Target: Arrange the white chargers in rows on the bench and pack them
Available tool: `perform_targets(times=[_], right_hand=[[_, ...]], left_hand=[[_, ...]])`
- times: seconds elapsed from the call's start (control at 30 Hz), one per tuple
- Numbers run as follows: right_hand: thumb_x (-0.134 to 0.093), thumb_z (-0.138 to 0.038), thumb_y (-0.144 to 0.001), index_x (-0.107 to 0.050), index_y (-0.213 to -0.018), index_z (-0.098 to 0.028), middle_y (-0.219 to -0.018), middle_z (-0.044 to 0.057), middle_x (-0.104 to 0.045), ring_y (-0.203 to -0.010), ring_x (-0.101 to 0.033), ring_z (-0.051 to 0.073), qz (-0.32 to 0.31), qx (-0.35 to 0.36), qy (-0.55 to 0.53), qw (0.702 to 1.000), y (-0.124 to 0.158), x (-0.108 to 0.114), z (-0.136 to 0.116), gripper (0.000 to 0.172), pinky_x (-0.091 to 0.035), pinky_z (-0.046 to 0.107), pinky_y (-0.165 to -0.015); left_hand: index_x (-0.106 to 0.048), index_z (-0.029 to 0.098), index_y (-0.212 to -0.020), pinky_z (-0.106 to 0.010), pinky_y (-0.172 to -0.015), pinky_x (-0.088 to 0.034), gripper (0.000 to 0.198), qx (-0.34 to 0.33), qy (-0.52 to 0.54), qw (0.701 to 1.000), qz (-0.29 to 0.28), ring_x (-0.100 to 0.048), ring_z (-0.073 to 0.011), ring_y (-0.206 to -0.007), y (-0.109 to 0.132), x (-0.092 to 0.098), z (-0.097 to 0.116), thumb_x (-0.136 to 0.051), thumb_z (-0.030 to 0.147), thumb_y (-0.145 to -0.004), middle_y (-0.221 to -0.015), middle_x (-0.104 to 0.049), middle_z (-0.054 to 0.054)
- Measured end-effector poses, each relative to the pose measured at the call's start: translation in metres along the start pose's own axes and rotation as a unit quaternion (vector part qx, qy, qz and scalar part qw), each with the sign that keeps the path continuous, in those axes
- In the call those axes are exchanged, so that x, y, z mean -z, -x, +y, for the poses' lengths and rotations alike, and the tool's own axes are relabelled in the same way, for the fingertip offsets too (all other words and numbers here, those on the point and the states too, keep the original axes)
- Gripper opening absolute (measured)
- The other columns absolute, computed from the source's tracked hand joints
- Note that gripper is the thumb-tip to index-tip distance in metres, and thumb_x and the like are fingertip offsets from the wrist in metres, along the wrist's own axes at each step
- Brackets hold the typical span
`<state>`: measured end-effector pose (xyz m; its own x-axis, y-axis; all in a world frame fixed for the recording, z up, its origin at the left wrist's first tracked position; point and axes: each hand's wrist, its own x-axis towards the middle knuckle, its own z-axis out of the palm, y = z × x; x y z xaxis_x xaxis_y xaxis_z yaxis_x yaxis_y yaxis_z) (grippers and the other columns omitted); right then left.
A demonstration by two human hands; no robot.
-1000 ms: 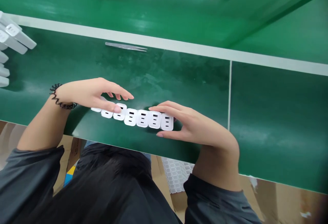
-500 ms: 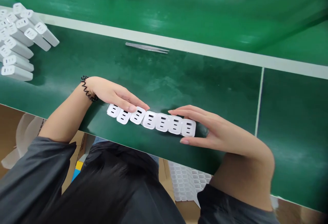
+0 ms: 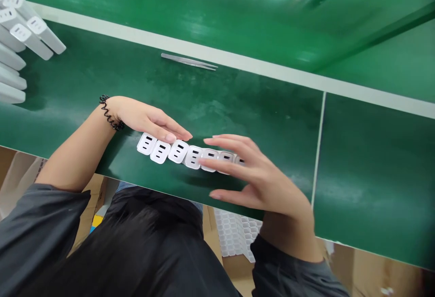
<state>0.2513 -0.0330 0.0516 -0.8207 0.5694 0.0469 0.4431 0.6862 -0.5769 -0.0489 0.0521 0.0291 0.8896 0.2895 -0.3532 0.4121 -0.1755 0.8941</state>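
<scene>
Tweezers [image 3: 189, 61] behind charger row [image 3: 176, 151]

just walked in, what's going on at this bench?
A person is working with bare hands at a green table. A row of white charger adapters stands side by side near its front edge, port faces up. The left hand rests flat, fingers on the row's left part. The right hand is spread open over the right end, hiding the last adapters. Neither hand grips anything. More adapters are piled at far left, and tweezers lie farther back.
</scene>
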Motion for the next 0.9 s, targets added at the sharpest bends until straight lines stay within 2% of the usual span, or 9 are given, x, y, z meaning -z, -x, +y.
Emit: perform_targets(times=[0.1, 0.2, 0.3, 0.37, 0.53, 0.67, 0.73, 0.8, 0.9], right_hand=[[-0.065, -0.049, -0.09, -0.062, -0.132, -0.03, -0.146, 0.011, -0.052, -0.135, -0.048, 0.034, -0.032, 0.021, 0.046, 0.998, -0.009, -0.003, -0.008, 0.046, -0.042, 0.058, -0.111], [-0.063, -0.049, -0.091, -0.062, -0.132, -0.028, -0.144, 0.013, -0.054, -0.132, -0.052, 0.033, -0.036, 0.003, 0.076, 0.996, -0.017, 0.003, -0.008, 0.047, -0.044, 0.056, -0.109], [-0.062, -0.051, -0.091, -0.062, -0.133, -0.026, -0.14, 0.015, -0.057, -0.127, -0.056, 0.034, -0.05, -0.025, 0.081, 0.995, -0.025, 0.014, -0.002, 0.049, -0.048, 0.055, -0.104], [-0.056, -0.054, -0.094, -0.062, -0.133, -0.026, -0.141, 0.015, -0.057, -0.127, -0.056, 0.034, -0.057, -0.045, 0.075, 0.995, -0.031, 0.019, 0.004, 0.049, -0.048, 0.055, -0.104], [-0.03, -0.053, -0.102, -0.056, -0.14, -0.028, -0.146, 0.011, -0.052, -0.133, -0.051, 0.03, 0.007, -0.109, 0.038, 0.993, -0.031, 0.021, 0.018, 0.052, -0.044, 0.054, -0.109], [-0.022, -0.054, -0.102, -0.064, -0.13, -0.028, -0.136, 0.011, -0.059, -0.126, -0.056, 0.03, 0.076, -0.085, -0.008, 0.993, -0.018, 0.021, 0.024, 0.057, -0.046, 0.053, -0.107], [-0.029, -0.053, -0.102, -0.069, -0.12, -0.027, -0.129, 0.011, -0.062, -0.122, -0.057, 0.03, 0.079, -0.066, -0.013, 0.995, -0.013, 0.024, 0.025, 0.051, -0.047, 0.052, -0.105], [-0.047, -0.052, -0.098, -0.066, -0.121, -0.026, -0.127, 0.012, -0.061, -0.121, -0.057, 0.029, 0.046, -0.048, -0.017, 0.998, -0.011, 0.027, 0.025, 0.041, -0.047, 0.05, -0.104], [-0.065, -0.05, -0.088, -0.058, -0.131, -0.022, -0.124, 0.014, -0.061, -0.118, -0.058, 0.029, -0.019, -0.042, -0.022, 0.999, -0.01, 0.03, 0.022, 0.051, -0.051, 0.047, -0.098]], left_hand=[[-0.059, 0.028, -0.137, -0.027, -0.082, -0.054, 0.052, -0.005, -0.054, 0.998, -0.017, -0.067, -0.0186, -0.107, 0.0, 0.001, -0.001, -0.048, 0.052, -0.092, -0.121, -0.071, -0.004], [-0.059, 0.028, -0.137, -0.028, -0.082, -0.054, 0.055, -0.014, -0.088, 0.996, 0.006, -0.068, -0.0185, -0.104, 0.001, 0.002, -0.004, -0.046, 0.057, -0.092, -0.119, -0.071, -0.004], [-0.059, 0.03, -0.136, -0.029, -0.085, -0.054, 0.057, -0.033, -0.035, 0.999, 0.024, -0.068, -0.0195, -0.105, 0.003, 0.003, -0.007, -0.05, 0.061, -0.089, -0.118, -0.072, -0.005], [-0.055, 0.028, -0.14, -0.029, -0.085, -0.054, 0.061, -0.038, -0.001, 0.999, 0.017, -0.067, -0.0206, -0.107, 0.003, 0.004, -0.007, -0.051, 0.06, -0.089, -0.12, -0.071, -0.007], [-0.047, 0.025, -0.146, -0.029, -0.081, -0.055, 0.063, -0.052, -0.024, 0.998, 0.023, -0.068, -0.0201, -0.102, 0.004, 0.004, -0.01, -0.043, 0.059, -0.093, -0.119, -0.071, -0.011], [-0.058, 0.023, -0.134, -0.026, -0.079, -0.055, 0.059, -0.05, -0.078, 0.995, 0.025, -0.068, -0.0177, -0.096, 0.003, 0.006, -0.01, -0.033, 0.06, -0.097, -0.118, -0.07, -0.011], [-0.063, 0.023, -0.126, -0.025, -0.076, -0.055, 0.06, -0.044, -0.096, 0.994, 0.018, -0.068, -0.0171, -0.092, 0.002, 0.007, -0.008, -0.03, 0.062, -0.097, -0.115, -0.071, -0.01], [-0.065, 0.024, -0.124, -0.024, -0.073, -0.054, 0.06, -0.038, -0.096, 0.995, 0.012, -0.068, -0.0167, -0.088, 0.002, 0.007, -0.005, -0.031, 0.065, -0.096, -0.11, -0.073, -0.008], [-0.063, 0.025, -0.125, -0.023, -0.069, -0.054, 0.058, -0.034, -0.07, 0.997, 0.005, -0.068, -0.0167, -0.084, 0.001, 0.006, -0.002, -0.036, 0.066, -0.094, -0.107, -0.074, -0.007]])
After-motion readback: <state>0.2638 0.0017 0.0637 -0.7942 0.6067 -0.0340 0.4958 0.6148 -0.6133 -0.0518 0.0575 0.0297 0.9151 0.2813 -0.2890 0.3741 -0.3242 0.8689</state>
